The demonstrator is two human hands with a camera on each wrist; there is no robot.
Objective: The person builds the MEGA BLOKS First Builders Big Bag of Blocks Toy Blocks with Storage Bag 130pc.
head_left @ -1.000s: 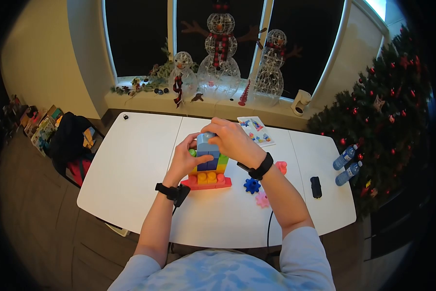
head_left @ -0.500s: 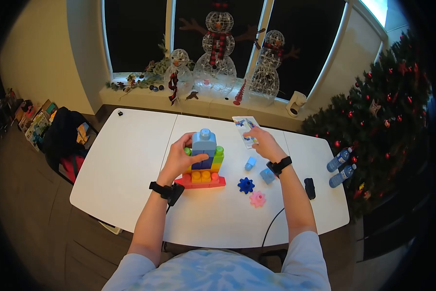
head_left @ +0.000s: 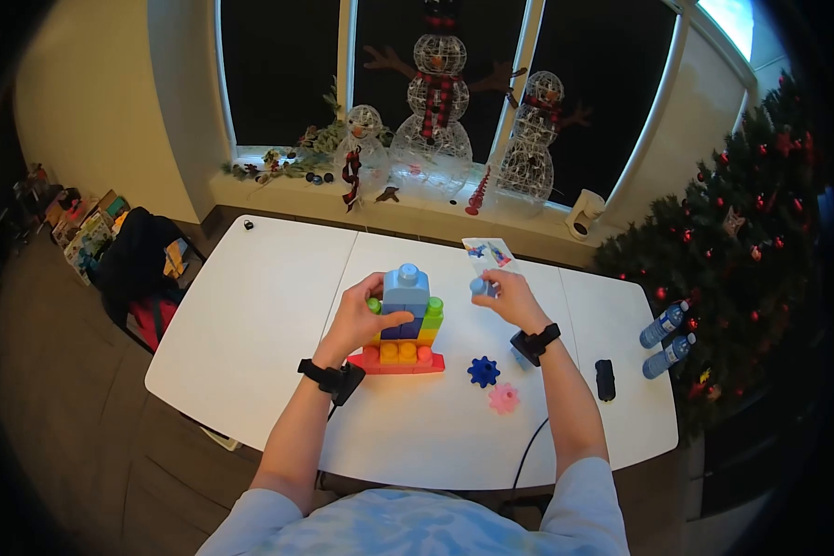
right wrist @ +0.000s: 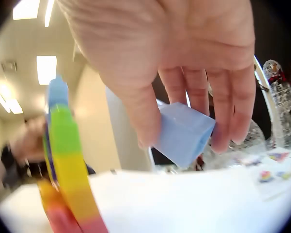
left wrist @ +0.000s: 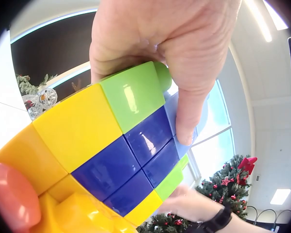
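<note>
A tower of blocks [head_left: 405, 329] stands upright on the white table, red at the base, then orange and yellow, dark blue between green sides, and light blue on top. My left hand [head_left: 359, 320] grips its upper left side, the thumb across the front in the left wrist view [left wrist: 186, 116]. Off to the tower's right, my right hand [head_left: 516, 301] pinches a light blue block [right wrist: 184, 133] between thumb and fingers, raised above the table in the right wrist view. The block does not touch the tower.
A dark blue gear [head_left: 483, 372] and a pink gear [head_left: 504, 398] lie right of the tower. Another light blue block is partly hidden under my right wrist. Behind my right hand lies a printed sheet [head_left: 487, 250]. A black case [head_left: 605, 380] and two bottles [head_left: 667, 324] are further right.
My right hand has left the tower's top, moved right and picked up a small light blue block from the table. My left hand has stayed on the tower.
</note>
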